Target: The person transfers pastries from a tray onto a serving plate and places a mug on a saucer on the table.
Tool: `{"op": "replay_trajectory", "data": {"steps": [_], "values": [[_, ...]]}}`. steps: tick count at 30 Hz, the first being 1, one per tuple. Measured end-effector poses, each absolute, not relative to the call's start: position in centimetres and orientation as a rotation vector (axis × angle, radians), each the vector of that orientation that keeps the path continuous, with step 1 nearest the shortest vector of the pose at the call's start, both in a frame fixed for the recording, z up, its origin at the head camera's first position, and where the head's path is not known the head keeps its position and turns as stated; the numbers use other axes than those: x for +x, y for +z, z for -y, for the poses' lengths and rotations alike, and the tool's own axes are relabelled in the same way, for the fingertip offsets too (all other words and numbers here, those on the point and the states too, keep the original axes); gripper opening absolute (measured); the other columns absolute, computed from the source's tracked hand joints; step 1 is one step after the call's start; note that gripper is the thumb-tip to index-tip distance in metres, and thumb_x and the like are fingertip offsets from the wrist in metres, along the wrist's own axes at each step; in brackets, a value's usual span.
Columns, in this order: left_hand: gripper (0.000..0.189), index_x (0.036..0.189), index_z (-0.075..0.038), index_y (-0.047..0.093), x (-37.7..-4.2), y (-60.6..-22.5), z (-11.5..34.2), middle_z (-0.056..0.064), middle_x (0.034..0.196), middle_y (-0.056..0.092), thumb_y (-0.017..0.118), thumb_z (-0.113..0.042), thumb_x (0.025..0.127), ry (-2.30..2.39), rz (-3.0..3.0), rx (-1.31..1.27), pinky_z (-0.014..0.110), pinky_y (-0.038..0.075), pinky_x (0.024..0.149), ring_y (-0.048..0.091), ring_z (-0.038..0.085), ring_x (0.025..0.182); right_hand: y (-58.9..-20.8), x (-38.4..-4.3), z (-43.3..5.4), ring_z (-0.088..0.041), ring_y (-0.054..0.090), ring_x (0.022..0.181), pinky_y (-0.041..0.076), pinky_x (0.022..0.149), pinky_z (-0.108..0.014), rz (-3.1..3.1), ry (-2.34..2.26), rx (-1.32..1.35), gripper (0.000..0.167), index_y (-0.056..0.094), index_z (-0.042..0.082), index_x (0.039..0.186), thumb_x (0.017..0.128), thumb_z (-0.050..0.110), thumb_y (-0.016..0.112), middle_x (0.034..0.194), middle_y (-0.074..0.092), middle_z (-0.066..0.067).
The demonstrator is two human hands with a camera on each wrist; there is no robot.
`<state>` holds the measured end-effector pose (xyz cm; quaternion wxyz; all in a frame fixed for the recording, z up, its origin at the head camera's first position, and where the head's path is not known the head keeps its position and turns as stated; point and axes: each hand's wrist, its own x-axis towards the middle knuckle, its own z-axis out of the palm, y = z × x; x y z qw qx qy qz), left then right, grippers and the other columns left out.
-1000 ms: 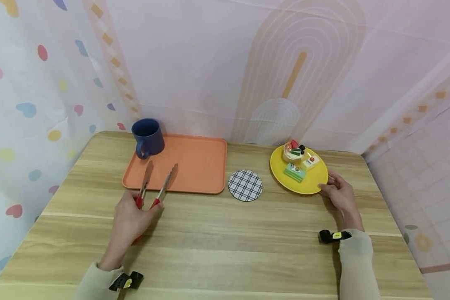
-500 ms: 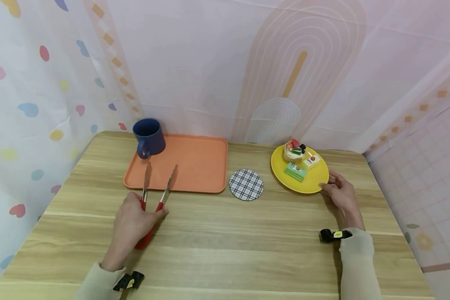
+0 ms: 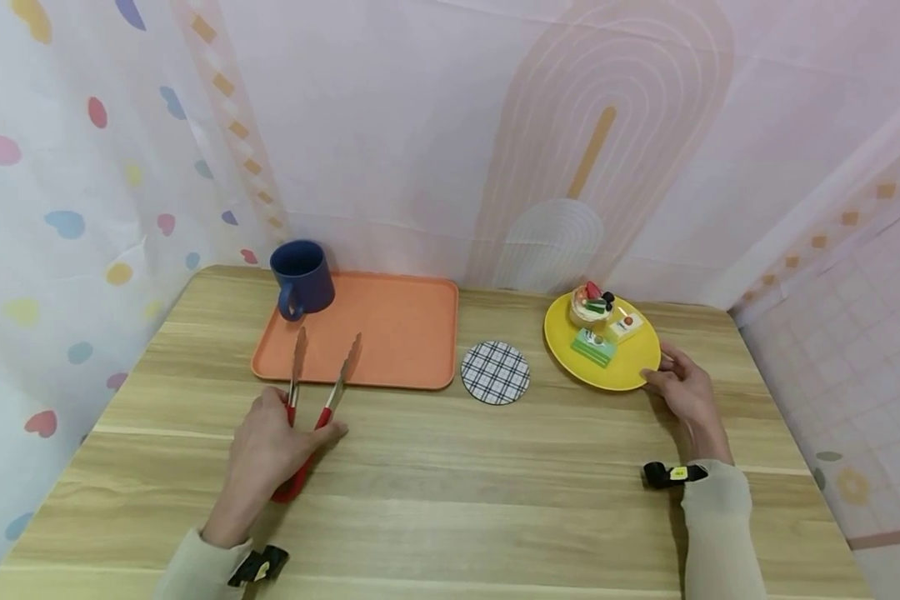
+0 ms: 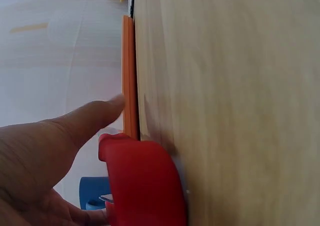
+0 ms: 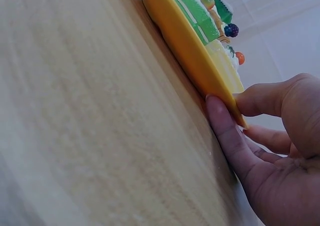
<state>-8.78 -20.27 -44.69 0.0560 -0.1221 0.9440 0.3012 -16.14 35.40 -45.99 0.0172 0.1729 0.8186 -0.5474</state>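
Observation:
At the left, my left hand (image 3: 266, 446) lies over the red-handled tongs (image 3: 300, 471), whose arms are spread with their metal ends over the orange tray (image 3: 397, 333). In the left wrist view the thumb is straight and stands off the red handle; the other fingers are mostly hidden. Far right, my right hand (image 3: 686, 396) pinches the edge of the yellow plate (image 3: 626, 367), thumb above and fingers beneath. On that plate sit a fruit-topped tart (image 3: 591, 306), a green cake slice (image 3: 593, 347) and a pale yellow cake slice (image 3: 627, 326).
A dark blue mug (image 3: 311, 283) stands on the tray's back left corner. Between tray and plate lies a round checked coaster (image 3: 495, 372). Behind the wooden table (image 3: 457, 500) hangs a patterned cloth.
The left thumb has swung outward, and the tongs' red handle end has shifted slightly right and toward me. My right hand and the plate have hardly moved.

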Motion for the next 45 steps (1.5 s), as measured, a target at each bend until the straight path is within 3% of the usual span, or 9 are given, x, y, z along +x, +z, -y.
{"op": "replay_trajectory", "data": {"steps": [6,13,18,22,28,31,34,41,45], "values": [[0.107,0.140,0.010,0.039,-8.6,-44.5,20.6,0.020,0.100,0.053,0.076,-0.069,0.079,0.934,-2.908,-0.335,0.032,0.038,0.058,0.053,0.031,0.084,-45.8,-15.8,-35.3,0.010,0.061,0.084,0.057,0.081,-0.017,-2.563,-1.661,0.528,0.073,0.025,0.007,0.162,0.100,0.009,0.062,0.146,0.048,-0.024],[0.090,0.139,0.011,0.046,-9.0,-44.3,21.3,0.024,0.108,0.057,0.076,-0.057,0.086,1.043,-2.995,-0.320,0.031,0.038,0.058,0.052,0.028,0.079,-45.2,-15.9,-34.8,0.005,0.061,0.082,0.057,0.076,-0.016,-2.619,-1.539,0.584,0.070,0.027,0.006,0.162,0.102,0.018,0.062,0.144,0.048,-0.023],[0.080,0.139,0.010,0.048,-9.4,-44.0,21.8,0.023,0.112,0.061,0.076,-0.047,0.090,1.150,-3.042,-0.297,0.032,0.043,0.067,0.057,0.030,0.087,-44.7,-16.0,-34.5,-0.005,0.064,0.087,0.054,0.073,-0.017,-2.660,-1.432,0.625,0.068,0.028,0.006,0.162,0.105,0.033,0.055,0.146,0.045,-0.022],[0.074,0.139,0.008,0.049,-9.9,-43.9,22.3,0.023,0.112,0.060,0.071,-0.046,0.094,1.223,-3.062,-0.243,0.042,0.047,0.077,0.059,0.036,0.098,-44.2,-16.0,-34.4,-0.022,0.065,0.106,0.051,0.073,-0.017,-2.660,-1.390,0.624,0.072,0.025,0.005,0.162,0.106,0.041,0.051,0.154,0.038,-0.027],[0.070,0.142,0.008,0.048,-10.5,-43.8,23.0,0.029,0.124,0.060,0.070,-0.041,0.097,1.299,-3.086,-0.136,0.052,0.050,0.086,0.058,0.042,0.111,-43.4,-15.8,-34.0,-0.042,0.051,0.135,0.052,0.097,-0.038,-2.667,-1.344,0.580,0.073,0.023,0.004,0.162,0.106,0.042,0.049,0.160,0.033,-0.030],[0.070,0.143,0.008,0.047,-10.9,-43.6,23.3,0.030,0.128,0.060,0.070,-0.041,0.097,1.314,-3.101,-0.093,0.038,0.054,0.079,0.060,0.044,0.110,-42.9,-15.5,-33.7,-0.045,0.041,0.144,0.043,0.111,-0.053,-2.676,-1.304,0.559,0.073,0.022,0.005,0.163,0.106,0.042,0.049,0.162,0.031,-0.030],[0.073,0.145,0.007,0.045,-11.4,-43.3,23.7,0.032,0.131,0.059,0.070,-0.040,0.097,1.330,-3.103,-0.064,0.026,0.051,0.074,0.062,0.045,0.110,-42.6,-15.3,-33.4,-0.047,0.034,0.149,0.035,0.117,-0.058,-2.688,-1.267,0.515,0.073,0.023,0.005,0.162,0.106,0.042,0.050,0.163,0.028,-0.031],[0.074,0.150,0.006,0.040,-12.7,-43.1,24.6,0.032,0.139,0.055,0.069,-0.038,0.098,1.425,-3.060,0.028,0.063,0.047,0.095,0.052,0.048,0.125,-42.1,-14.8,-32.7,-0.050,0.030,0.150,0.033,0.117,-0.061,-2.722,-1.199,0.458,0.072,0.023,0.006,0.162,0.106,0.041,0.050,0.165,0.022,-0.032],[0.074,0.150,0.004,0.041,-13.6,-43.1,25.0,0.029,0.141,0.055,0.069,-0.041,0.098,1.438,-3.066,0.038,0.059,0.048,0.094,0.053,0.045,0.128,-41.9,-14.8,-32.3,-0.051,0.028,0.149,0.032,0.116,-0.065,-2.758,-1.144,0.431,0.073,0.025,0.006,0.162,0.105,0.045,0.050,0.165,0.022,-0.032]]}}
